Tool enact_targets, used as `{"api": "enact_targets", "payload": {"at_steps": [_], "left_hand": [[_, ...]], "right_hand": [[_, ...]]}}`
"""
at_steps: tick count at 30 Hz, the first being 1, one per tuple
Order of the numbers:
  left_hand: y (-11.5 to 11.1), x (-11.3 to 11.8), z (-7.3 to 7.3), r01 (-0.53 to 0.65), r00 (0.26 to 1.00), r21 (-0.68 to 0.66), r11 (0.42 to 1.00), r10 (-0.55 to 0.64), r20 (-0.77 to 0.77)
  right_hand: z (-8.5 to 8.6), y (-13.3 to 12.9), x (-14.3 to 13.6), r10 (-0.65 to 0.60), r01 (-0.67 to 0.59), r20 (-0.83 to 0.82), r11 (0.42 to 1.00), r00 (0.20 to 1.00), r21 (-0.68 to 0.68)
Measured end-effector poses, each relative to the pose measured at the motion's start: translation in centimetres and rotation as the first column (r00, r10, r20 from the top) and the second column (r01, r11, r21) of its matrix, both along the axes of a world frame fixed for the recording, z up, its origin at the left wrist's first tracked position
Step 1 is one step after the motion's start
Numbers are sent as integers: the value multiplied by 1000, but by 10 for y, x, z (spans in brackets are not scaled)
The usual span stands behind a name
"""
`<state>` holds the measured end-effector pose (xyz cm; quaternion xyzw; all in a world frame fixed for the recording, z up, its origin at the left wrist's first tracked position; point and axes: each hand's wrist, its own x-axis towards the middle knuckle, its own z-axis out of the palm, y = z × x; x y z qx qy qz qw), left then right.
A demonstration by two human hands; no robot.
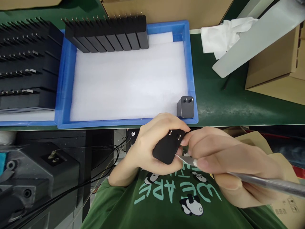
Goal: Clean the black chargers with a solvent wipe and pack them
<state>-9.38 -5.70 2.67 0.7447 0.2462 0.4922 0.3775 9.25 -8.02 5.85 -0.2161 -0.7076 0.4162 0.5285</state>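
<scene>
My left hand (154, 143) is closed around a black power adapter (167, 148), its two metal prongs turned up toward me. In my right hand (228, 162) is a slim craft knife (269, 185) with a metal handle. The knife's pointed tip meets the lower right edge of the adapter, and fingers of the right hand are close beside that edge too. Just beyond my hands, another adapter (186, 107) stands in the near right corner of a blue tray (193, 108), prongs showing.
A row of black adapters (107, 35) lines the tray's far side on white foam (128, 86). Several more rows (28, 63) fill the tray at left. Right of it are crumpled tissue (224, 35), a pale flat bar (257, 38) and a cardboard box (274, 60). Cables (116, 152) hang below left.
</scene>
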Motion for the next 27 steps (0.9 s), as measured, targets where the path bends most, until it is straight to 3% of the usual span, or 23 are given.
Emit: {"api": "enact_targets", "payload": {"at_steps": [15, 21, 22, 24, 25, 27], "left_hand": [[1, -2, 1, -20, 999, -14, 1000, 19, -37], [0, 0, 0, -55, 998, 12, 998, 55, -28], [0, 1, 0, -89, 996, 20, 996, 89, -15], [1, 4, -2, -185, 983, 50, 981, 185, 15], [2, 5, -4, -239, 971, 71, 968, 238, 30], [5, 6, -7, -317, 948, 115, 941, 314, 41]], "right_hand": [[7, 10, 0, 18, -18, 26, 1000, 1000, 7], [10, 9, 3, 102, -100, 73, 994, 992, -35], [8, 9, 4, 53, -51, 43, 998, 998, -43], [3, 12, 12, -176, 174, -67, 984, 982, -35], [-2, 15, 20, -333, 334, -113, 942, 936, -15], [-14, 25, 42, -588, 597, -109, 796, 801, 95]]}}
